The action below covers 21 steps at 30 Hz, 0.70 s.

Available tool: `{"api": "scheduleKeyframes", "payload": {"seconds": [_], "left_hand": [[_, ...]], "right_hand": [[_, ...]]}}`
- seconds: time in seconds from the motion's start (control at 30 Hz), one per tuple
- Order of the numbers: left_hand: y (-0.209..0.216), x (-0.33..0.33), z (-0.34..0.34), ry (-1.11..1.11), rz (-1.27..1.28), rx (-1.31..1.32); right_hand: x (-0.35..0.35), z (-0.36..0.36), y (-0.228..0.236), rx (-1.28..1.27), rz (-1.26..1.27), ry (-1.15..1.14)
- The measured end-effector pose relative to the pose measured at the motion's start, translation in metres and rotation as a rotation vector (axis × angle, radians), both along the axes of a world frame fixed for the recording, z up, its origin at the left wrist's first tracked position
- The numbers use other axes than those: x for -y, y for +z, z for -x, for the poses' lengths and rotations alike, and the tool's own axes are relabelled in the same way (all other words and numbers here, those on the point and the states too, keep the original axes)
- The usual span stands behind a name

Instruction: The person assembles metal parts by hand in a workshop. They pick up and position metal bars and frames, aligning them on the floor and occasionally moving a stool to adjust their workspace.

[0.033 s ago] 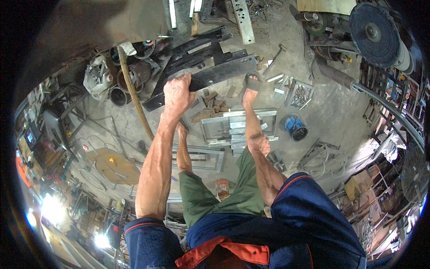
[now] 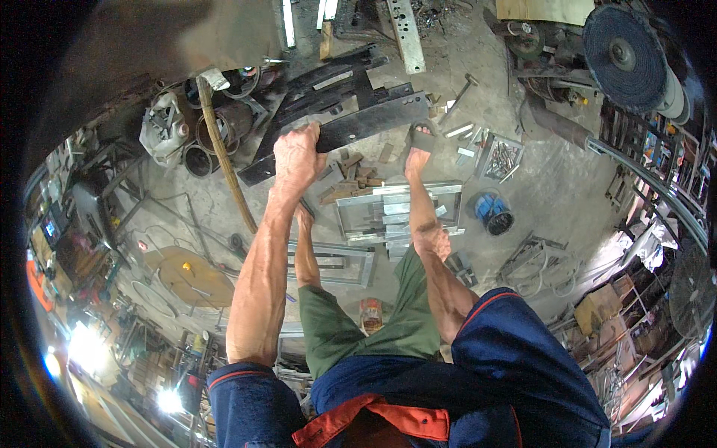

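Note:
My left hand (image 2: pixel 296 154) is closed in a fist over the near black steel beam (image 2: pixel 373 123). A greyish edge shows just beyond its knuckles, and I cannot make out what the fingers hold. The beam runs at a slant from lower left to upper right, with more black steel frame parts (image 2: pixel 328 93) behind it. My right hand (image 2: pixel 432 240) is bent at the wrist beside my right knee; its fingers are mostly hidden. Below it lies a stack of silvery metal bars (image 2: pixel 396 216) on a metal frame.
A hammer (image 2: pixel 461 97) and a box of small metal parts (image 2: pixel 500 157) lie right of the beam. Farther right stand a blue bucket (image 2: pixel 493 213) and a large round disc (image 2: pixel 625 51). A wooden pole (image 2: pixel 216 142) leans past a white sack (image 2: pixel 164 131) and pipes on the left.

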<state>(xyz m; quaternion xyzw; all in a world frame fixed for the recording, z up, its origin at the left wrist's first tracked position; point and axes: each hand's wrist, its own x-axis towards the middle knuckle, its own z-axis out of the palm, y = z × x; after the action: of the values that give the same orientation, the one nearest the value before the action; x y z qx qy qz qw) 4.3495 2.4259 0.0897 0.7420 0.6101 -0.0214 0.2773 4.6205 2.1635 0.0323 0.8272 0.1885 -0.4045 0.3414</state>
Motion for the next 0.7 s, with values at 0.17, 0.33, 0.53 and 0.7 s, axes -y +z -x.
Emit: {"api": "scheduleKeyframes", "payload": {"seconds": [0.17, 0.33, 0.53, 0.7], "left_hand": [[-0.003, -0.003, -0.006, -0.012, -0.033, 0.007], [-0.006, 0.004, -0.003, -0.010, -0.010, 0.017], [-0.006, 0.009, -0.005, -0.026, -0.018, 0.014], [-0.010, 0.023, -0.006, -0.020, -0.015, 0.030]], "right_hand": [[0.001, -0.003, -0.013, 0.005, 0.005, -0.021], [0.004, -0.003, -0.012, -0.003, 0.008, 0.001], [0.002, -0.002, -0.009, 0.002, -0.025, 0.002], [0.004, -0.002, -0.011, 0.021, -0.039, -0.003]]}}
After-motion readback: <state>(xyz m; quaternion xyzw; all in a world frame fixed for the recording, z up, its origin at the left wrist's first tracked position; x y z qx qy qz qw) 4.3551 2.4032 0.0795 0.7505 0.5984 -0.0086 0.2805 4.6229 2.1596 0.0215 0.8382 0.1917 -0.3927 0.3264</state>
